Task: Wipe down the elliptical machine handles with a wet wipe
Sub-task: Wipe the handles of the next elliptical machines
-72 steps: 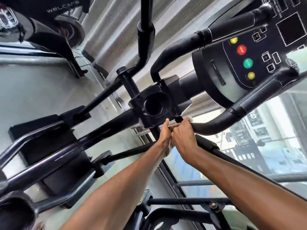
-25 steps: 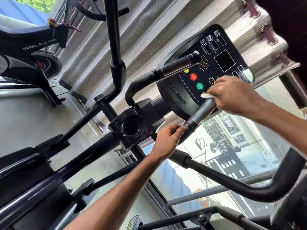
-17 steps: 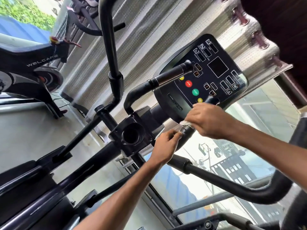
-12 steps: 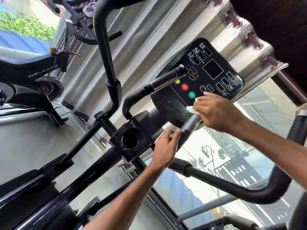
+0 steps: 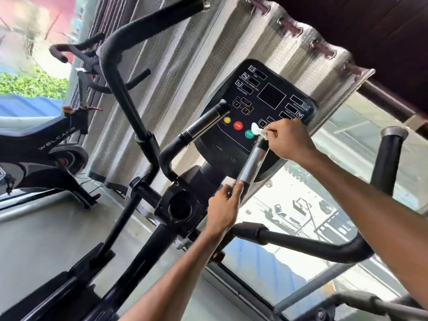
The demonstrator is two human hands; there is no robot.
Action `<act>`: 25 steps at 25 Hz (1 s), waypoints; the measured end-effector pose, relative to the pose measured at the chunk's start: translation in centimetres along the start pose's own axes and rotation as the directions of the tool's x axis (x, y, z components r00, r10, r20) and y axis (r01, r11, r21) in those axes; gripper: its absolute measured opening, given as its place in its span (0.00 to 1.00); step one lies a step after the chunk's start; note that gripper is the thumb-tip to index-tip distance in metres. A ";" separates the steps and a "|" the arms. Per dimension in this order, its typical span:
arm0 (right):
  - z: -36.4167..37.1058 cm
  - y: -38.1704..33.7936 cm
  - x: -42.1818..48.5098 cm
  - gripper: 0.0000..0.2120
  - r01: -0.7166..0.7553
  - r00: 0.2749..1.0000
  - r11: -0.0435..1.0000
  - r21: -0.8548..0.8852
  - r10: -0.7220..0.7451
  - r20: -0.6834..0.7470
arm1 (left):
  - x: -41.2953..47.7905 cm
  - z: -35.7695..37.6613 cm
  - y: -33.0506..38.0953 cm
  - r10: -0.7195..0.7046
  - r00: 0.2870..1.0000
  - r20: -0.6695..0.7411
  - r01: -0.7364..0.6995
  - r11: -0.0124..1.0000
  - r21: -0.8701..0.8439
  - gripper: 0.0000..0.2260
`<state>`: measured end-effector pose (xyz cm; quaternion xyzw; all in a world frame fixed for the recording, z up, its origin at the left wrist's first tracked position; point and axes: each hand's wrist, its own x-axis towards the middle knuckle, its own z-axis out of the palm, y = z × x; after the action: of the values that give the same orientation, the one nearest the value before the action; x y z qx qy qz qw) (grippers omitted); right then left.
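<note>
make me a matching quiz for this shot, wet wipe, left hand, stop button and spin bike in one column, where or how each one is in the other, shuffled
1. wet wipe
2. left hand
3. stop button
4. spin bike

a. red, on the console
b. standing at the far left of the view
c. pinched by the right hand at the top end of the silver handle
d. holding that handle's lower end

Pairs: 1-c, 2-d, 3-a, 4-b
</note>
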<state>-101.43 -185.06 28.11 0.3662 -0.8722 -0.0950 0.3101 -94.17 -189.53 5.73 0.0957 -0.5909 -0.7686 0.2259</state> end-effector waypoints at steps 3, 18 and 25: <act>0.3 1.8 -1.6 0.09 -0.015 0.996 0.999 -0.047 0.019 0.089 | 0.0 -0.1 0.4 -0.027 1.000 -0.006 0.028 0.998 0.054 0.34; 3.2 0.9 -3.8 0.13 -0.139 0.953 0.888 0.439 0.240 -0.184 | 0.9 0.4 1.4 -0.069 0.998 -0.009 0.070 0.986 0.148 0.24; 2.7 0.8 -2.9 0.09 -0.122 0.967 0.862 0.492 0.216 -0.139 | 0.2 0.1 1.9 -0.046 0.999 0.004 0.045 0.982 0.184 0.28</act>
<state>-101.99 -182.65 24.91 0.3605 -0.8639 0.1865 0.2983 -93.93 -189.95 7.56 0.1264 -0.6579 -0.7160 0.1962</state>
